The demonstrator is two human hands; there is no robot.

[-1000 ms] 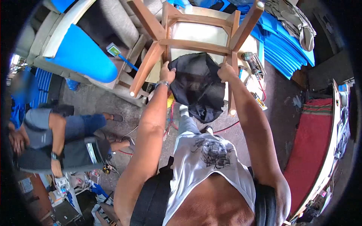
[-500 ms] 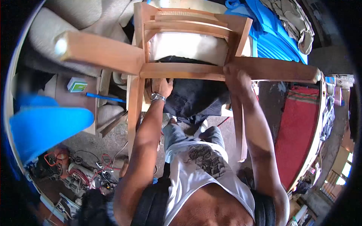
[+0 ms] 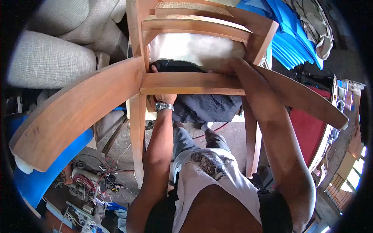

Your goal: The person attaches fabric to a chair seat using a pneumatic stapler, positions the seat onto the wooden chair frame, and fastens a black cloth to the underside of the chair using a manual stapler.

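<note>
A wooden chair frame [image 3: 190, 83] lies tipped in front of me, two curved legs stretching toward me left and right. Inside it shows a pale seat lining [image 3: 194, 46]. Black cloth [image 3: 206, 106] hangs below the near rail, and more of it shows behind that rail. My left hand [image 3: 165, 97], with a watch at the wrist, reaches under the rail at its left end; one fingertip shows beyond it beside the cloth. Over the rail's right end reaches my right hand [image 3: 230, 66], low against the lining near the cloth's edge. Most fingers of both hands are hidden.
Grey upholstered cushions [image 3: 54, 58] are piled at the left. Folded blue material [image 3: 291, 37] lies at the upper right, and a red panel [image 3: 307, 132] stands at the right. Cables and tools [image 3: 87, 180] clutter the floor at the lower left.
The chair frame appears larger and nearer, its left leg swung lower. My right hand has moved from the rail's right corner over into the frame. My left hand has pushed further under the rail.
</note>
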